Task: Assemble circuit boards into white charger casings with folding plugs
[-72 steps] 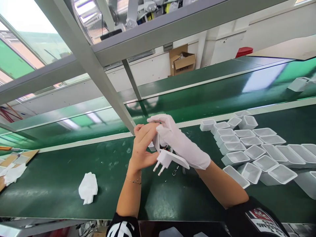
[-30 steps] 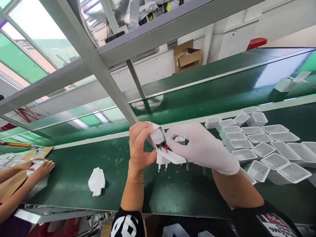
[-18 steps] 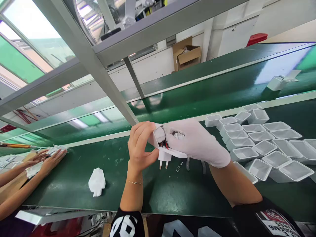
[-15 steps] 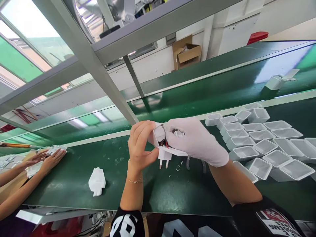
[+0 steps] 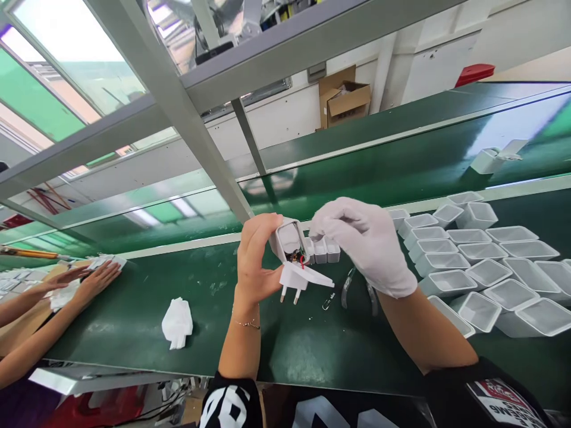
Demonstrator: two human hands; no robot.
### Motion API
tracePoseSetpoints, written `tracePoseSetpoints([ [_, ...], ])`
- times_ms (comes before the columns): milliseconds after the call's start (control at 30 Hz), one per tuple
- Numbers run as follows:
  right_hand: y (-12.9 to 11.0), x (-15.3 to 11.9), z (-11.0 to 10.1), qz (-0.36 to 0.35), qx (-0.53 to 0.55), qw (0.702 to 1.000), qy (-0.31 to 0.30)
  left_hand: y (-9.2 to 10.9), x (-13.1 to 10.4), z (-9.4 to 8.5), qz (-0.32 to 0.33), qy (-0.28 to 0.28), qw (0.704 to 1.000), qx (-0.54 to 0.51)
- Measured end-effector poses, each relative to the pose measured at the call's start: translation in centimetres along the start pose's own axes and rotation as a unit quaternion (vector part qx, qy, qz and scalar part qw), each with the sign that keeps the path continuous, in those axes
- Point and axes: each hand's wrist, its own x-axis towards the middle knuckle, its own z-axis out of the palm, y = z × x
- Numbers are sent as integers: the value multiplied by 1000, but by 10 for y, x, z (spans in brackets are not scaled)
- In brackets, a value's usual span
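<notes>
The left hand (image 5: 256,254) clasps an opened charger (image 5: 289,239); the gloved right hand (image 5: 370,246) hovers bunched beside it — whether empty, I can't tell. Likely wiring work, next calling for care around the red wire (image 5: 302,261) — all above the bench (image 5: 312,356).

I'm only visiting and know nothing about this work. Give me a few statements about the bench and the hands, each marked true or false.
1. The person's left hand holds an open white plug housing. True.
2. Both of the person's own hands are bare. False: the right hand wears a white glove.
3. A red wire shows at the housing's open end. True.
4. The many translucent containers lie to the person's left. False: they lie to the right.
5. Another person's hands are in view at the far left. True.
</notes>
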Motion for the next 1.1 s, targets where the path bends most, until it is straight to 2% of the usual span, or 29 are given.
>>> tracePoseSetpoints([
  [133, -9, -3, -6, 8, -28, 999, -23, 0, 1, 2, 14, 2, 1000, 13],
  [233, -14, -5, 1, 16, -99, 994, -45, -1, 2, 3, 45, -1, 998, 34],
  [367, -14, -6, 10, 63, -184, 980, -35, -1, 3, 5, 72, -10, 996, 52],
  [433, -13, -4, 8, 67, -138, 986, -57, -1, 3, 5, 60, -3, 998, 30],
  [533, -14, -2, -3, 85, -12, 991, -105, 1, 2, 5, 39, 11, 999, -2],
  [600, -16, -1, -10, 88, 1, 991, -101, 2, 2, 5, 40, 14, 999, -4],
  [700, -19, -2, -14, 67, -94, 987, -108, 2, 1, 5, 43, 14, 999, 6],
  [800, -18, -3, -9, 52, -193, 970, -142, 1, 2, 4, 42, 20, 999, 20],
  [867, -16, -4, -4, 49, -236, 960, -144, 1, 3, 2, 48, 17, 998, 38],
  [1100, -9, -3, 0, 40, -262, 957, -121, 2, 8, -3, 98, -29, 991, 91],
])
